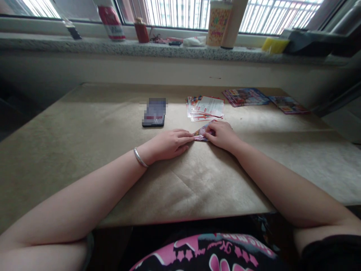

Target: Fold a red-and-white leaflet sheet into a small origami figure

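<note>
Two sets of fingers (184,140) touch the colorful paper (199,132) between them.

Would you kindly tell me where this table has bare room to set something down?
The table is bare left of the phone, and right of the right forearm, nearer than the colourful sheets. It's crowded mid-table, where left hand and right hand touch the patterned paper just before the white sheets.

Phone (155,112) flat on the tabletop (93,124), partly pixelated. Sill (93,46) behind it, left to right: red can (110,20), small red pot (141,32), clutter, patterned cup (218,24), yellow item (273,45). Railing (270,17) outside the window (186,27), bright backlight.
</note>
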Motion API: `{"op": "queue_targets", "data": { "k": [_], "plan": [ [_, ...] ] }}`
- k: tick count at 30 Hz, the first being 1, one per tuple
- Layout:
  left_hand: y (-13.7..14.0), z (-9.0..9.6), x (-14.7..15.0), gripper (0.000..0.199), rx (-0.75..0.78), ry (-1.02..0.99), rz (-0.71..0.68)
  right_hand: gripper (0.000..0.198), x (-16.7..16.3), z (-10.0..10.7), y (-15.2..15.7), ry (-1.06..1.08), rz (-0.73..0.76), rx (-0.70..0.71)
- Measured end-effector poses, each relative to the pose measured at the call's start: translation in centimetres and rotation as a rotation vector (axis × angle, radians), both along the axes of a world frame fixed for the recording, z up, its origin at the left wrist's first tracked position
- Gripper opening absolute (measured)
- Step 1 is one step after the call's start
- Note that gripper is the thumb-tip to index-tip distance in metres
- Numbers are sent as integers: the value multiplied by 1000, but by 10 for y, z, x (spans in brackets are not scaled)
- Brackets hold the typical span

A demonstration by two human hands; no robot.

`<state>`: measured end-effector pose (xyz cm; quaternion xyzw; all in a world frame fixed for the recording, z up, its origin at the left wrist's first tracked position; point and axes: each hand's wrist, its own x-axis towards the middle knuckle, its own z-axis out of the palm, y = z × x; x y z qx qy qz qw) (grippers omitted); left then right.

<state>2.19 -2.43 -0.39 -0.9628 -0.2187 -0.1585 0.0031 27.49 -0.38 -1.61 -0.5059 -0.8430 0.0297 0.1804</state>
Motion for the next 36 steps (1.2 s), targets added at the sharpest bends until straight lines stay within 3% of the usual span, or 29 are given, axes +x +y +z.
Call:
{"op": "queue_targets", "data": {
  "k": [12,29,36],
  "plan": [
    [0,1,1,33,62,38,82,20,0,-6,3,29,-62,-31],
    [4,0,-2,33,120,39,24,21,-4,6,-5,-110,-31,43],
    [6,-2,-2,33,73,15,28,20,-6,8,-11,-202,-65,75]
  ]
}}
